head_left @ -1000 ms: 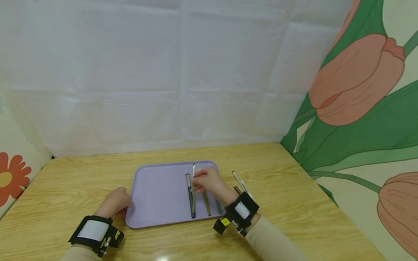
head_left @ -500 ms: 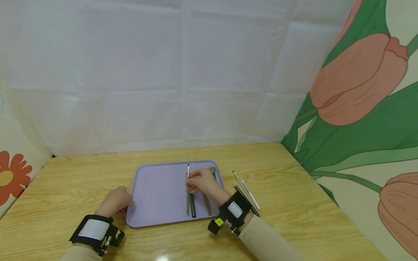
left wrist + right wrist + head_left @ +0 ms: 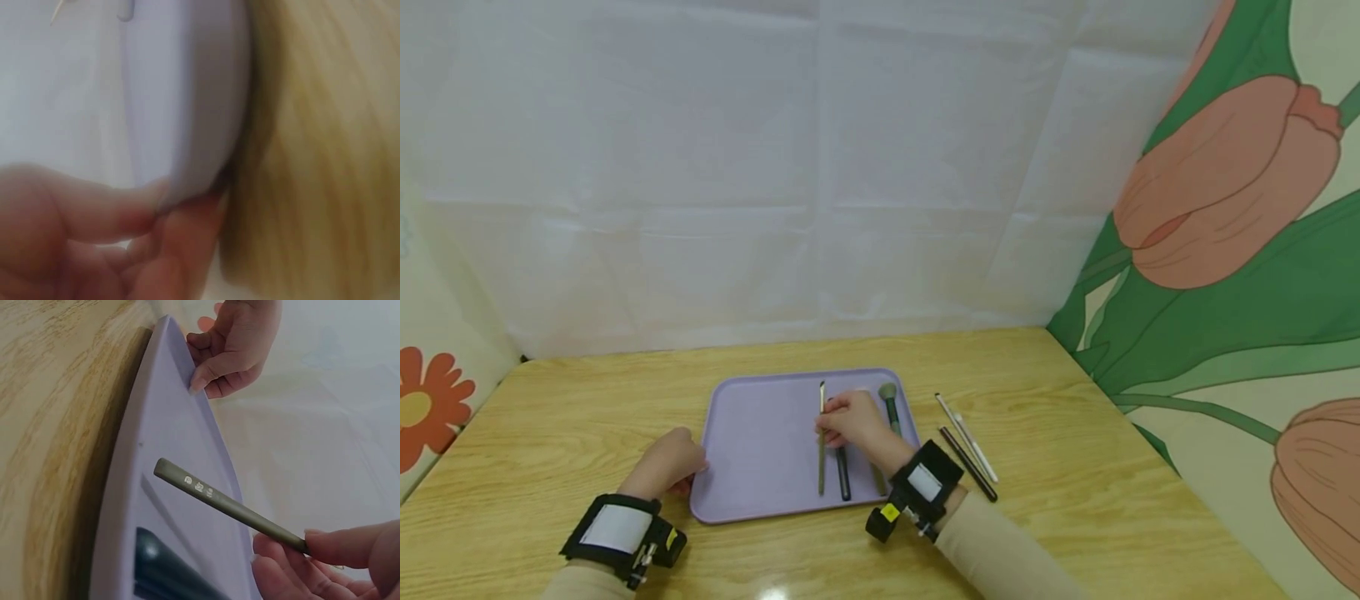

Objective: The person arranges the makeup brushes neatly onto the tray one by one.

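A lilac tray (image 3: 752, 450) lies on the wooden table, and my left hand (image 3: 666, 458) pinches its left rim between thumb and fingers, as the left wrist view shows close up. Over the tray, my right hand (image 3: 853, 418) pinches a slim olive makeup brush (image 3: 219, 501), its angled tip pointing away from me and pale lettering on its handle end. Just right of it lies a dark-handled makeup brush (image 3: 843, 479), partly hidden by the right hand. Farther right on the tray are a fluffy green makeup brush (image 3: 890, 404) and an olive handle (image 3: 878, 479), mostly covered by the wrist.
On the table right of the tray lie a dark brown brush (image 3: 967, 463) and two slim white brushes (image 3: 976, 446), slanted close together. A white sheet (image 3: 700, 167) hangs behind the table, and a tulip-printed backdrop (image 3: 1217, 208) stands to the right.
My right hand has moved left across the tray with the olive brush, from right of the dark-handled brush to left of it. The left hand has stayed at the rim.
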Action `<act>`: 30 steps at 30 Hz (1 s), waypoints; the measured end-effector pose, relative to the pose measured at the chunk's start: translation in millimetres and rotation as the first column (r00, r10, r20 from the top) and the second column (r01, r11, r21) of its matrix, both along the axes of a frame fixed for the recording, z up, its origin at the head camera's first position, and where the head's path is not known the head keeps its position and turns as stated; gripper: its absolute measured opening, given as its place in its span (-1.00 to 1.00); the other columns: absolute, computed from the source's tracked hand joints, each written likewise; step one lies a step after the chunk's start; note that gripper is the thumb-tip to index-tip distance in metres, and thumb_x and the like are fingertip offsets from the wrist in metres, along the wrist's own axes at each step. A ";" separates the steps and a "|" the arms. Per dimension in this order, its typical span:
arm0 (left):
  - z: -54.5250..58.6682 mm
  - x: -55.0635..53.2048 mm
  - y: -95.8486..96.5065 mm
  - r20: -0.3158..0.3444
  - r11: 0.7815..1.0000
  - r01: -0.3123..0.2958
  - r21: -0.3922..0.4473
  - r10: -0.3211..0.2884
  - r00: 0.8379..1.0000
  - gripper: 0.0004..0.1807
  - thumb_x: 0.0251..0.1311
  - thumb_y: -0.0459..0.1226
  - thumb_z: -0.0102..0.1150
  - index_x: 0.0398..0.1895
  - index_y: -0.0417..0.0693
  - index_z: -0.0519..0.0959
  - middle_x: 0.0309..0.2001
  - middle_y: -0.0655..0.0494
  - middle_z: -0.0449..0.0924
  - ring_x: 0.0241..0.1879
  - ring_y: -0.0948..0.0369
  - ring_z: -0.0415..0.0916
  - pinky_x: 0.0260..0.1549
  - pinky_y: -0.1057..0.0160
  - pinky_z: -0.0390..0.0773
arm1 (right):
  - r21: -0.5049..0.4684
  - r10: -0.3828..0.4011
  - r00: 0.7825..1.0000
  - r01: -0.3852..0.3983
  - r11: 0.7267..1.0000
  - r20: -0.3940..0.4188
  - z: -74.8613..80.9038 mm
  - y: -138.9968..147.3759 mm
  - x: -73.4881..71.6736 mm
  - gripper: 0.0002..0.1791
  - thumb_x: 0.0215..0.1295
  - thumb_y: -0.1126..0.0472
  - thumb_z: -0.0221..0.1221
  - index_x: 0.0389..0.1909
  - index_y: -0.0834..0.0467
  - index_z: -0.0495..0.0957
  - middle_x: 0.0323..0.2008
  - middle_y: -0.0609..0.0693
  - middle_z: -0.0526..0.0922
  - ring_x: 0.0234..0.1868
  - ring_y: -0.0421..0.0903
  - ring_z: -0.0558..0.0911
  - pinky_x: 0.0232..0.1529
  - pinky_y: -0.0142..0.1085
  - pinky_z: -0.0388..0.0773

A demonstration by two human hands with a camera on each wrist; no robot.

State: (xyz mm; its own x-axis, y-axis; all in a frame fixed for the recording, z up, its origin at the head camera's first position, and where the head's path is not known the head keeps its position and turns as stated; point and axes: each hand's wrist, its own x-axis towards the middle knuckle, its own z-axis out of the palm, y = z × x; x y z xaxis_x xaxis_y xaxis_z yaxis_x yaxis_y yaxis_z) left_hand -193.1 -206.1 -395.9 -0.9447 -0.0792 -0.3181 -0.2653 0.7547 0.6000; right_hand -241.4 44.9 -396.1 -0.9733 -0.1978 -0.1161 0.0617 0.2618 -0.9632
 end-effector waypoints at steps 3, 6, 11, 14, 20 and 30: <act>0.7 0.0 0.5 0.004 1.000 0.001 -0.004 -0.001 1.000 -0.69 0.14 -0.46 0.00 -0.19 -0.67 0.34 -0.58 -0.12 0.45 -0.70 0.16 0.43 -0.67 0.32 0.46 | 0.025 0.003 1.000 -0.003 1.000 0.003 -1.6 -2.3 -1.0 -0.88 0.13 0.51 0.23 -0.31 0.47 0.53 -0.46 0.28 0.68 -0.68 -0.24 0.52 -0.59 -0.36 0.57; 0.5 0.3 0.4 0.001 1.000 0.002 0.000 -0.002 1.000 -0.68 0.13 -0.46 0.00 -0.18 -0.68 0.33 -0.59 -0.12 0.45 -0.70 0.15 0.43 -0.67 0.31 0.46 | 0.047 0.009 1.000 -0.009 0.999 0.000 -4.1 -4.1 -1.8 -0.89 0.13 0.51 0.23 -0.32 0.47 0.54 -0.48 0.27 0.68 -0.69 -0.23 0.51 -0.59 -0.34 0.58; -0.2 1.1 0.0 -0.008 1.000 0.001 0.012 0.000 1.000 -0.71 0.11 -0.46 -0.01 -0.23 -0.65 0.33 -0.60 -0.12 0.44 -0.71 0.16 0.42 -0.68 0.30 0.47 | 0.074 0.033 0.999 -0.032 0.997 -0.009 -7.4 -6.1 -0.4 -0.93 0.12 0.53 0.22 -0.37 0.44 0.52 -0.60 0.11 0.61 -0.72 -0.22 0.48 -0.62 -0.35 0.56; 0.8 1.8 0.3 -0.007 1.000 -0.001 0.017 0.001 1.000 -0.72 0.10 -0.47 -0.02 -0.24 -0.64 0.33 -0.61 -0.12 0.44 -0.71 0.16 0.42 -0.68 0.30 0.47 | 0.085 0.043 0.999 -0.043 0.995 -0.002 -7.9 -7.4 0.9 -0.92 0.12 0.53 0.23 -0.38 0.43 0.51 -0.64 0.04 0.55 -0.73 -0.22 0.47 -0.64 -0.36 0.55; 0.8 2.5 0.4 -0.001 1.000 -0.003 0.024 0.003 1.000 -0.70 0.12 -0.47 -0.02 -0.20 -0.66 0.32 -0.61 -0.12 0.44 -0.72 0.16 0.40 -0.68 0.31 0.45 | 0.127 0.047 0.999 -0.048 0.991 0.010 -6.3 -11.4 5.0 -0.90 0.12 0.52 0.24 -0.40 0.39 0.49 -0.65 0.06 0.56 -0.74 -0.20 0.48 -0.66 -0.36 0.54; 1.4 2.6 -0.1 -0.016 1.000 0.012 0.022 -0.011 1.000 -0.73 0.11 -0.47 -0.02 -0.24 -0.64 0.34 -0.62 -0.11 0.44 -0.72 0.17 0.41 -0.68 0.30 0.47 | 0.264 0.022 0.999 -0.014 0.964 -0.030 -6.7 -21.1 6.9 -0.85 0.12 0.50 0.27 -0.48 0.34 0.47 -0.70 0.05 0.53 -0.77 -0.20 0.48 -0.72 -0.38 0.49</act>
